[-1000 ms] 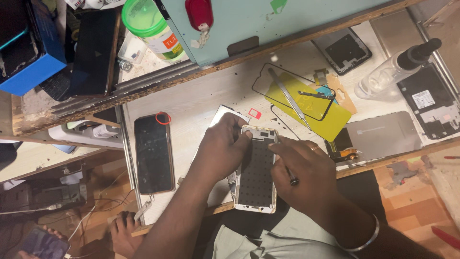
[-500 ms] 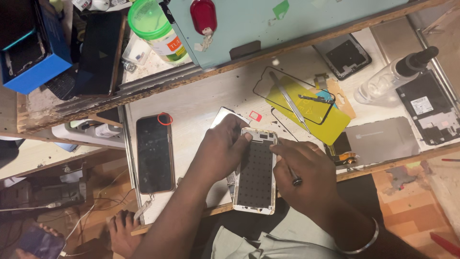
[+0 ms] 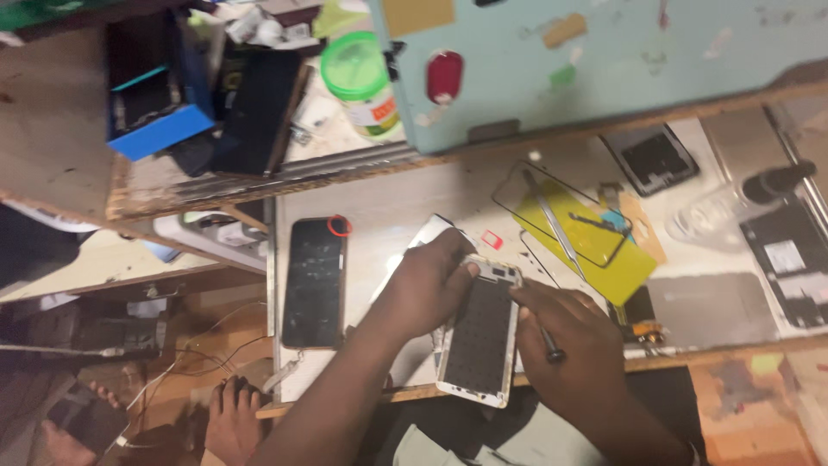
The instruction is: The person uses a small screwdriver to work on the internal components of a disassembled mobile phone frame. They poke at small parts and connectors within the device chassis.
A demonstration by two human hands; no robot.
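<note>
The phone frame (image 3: pixel 479 338), white-edged with a dark inner panel, lies on the pale bench top (image 3: pixel 388 207) at its near edge, its lower end hanging just past the wooden lip. Against the pictures from a second ago, we see almost nothing moved: the frame sits in the same spot and both hands keep their places on it, so the work at its upper end looks to be going on, not finished. What shifts is only our own view, which has swung a little.

Our left hand (image 3: pixel 427 289) curls over the upper left corner, fingers bent close and pressing on the frame, with the thumb toward the top edge. Our right hand (image 3: pixel 565 345) has its fingers pinched narrow around a thin dark tool (image 3: pixel 548 343), while its fingertips rest on the frame's upper right edge.

To the left lies a dark phone (image 3: pixel 314 281) with a red ring (image 3: pixel 339 226) at its corner; to the right, tweezers (image 3: pixel 555 231) on a yellow sheet (image 3: pixel 604 255).
</note>
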